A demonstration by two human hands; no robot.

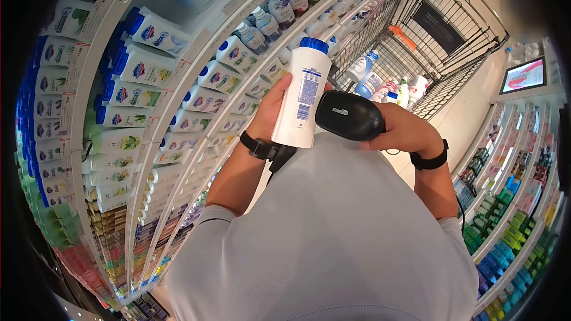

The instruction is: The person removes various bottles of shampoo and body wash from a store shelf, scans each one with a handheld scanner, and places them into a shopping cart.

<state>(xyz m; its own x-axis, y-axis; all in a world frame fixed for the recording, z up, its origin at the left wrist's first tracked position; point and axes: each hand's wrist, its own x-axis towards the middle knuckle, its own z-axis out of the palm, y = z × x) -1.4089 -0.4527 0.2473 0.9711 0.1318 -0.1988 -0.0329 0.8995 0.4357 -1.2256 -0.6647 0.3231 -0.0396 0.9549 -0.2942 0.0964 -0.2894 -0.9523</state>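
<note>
My left hand is wrapped around a white body wash bottle with a blue cap, held upright with its printed back label and barcode facing me. Close beside the bottle's right side is a black handheld barcode scanner, gripped in my right hand. The fingers behind the bottle and under the scanner are partly hidden. Both wrists wear black straps.
A wire shopping cart stands ahead, holding several bottles and an orange item. Shelves of blue-capped bottles line the left. On the right are shelves of colourful packages and a small screen.
</note>
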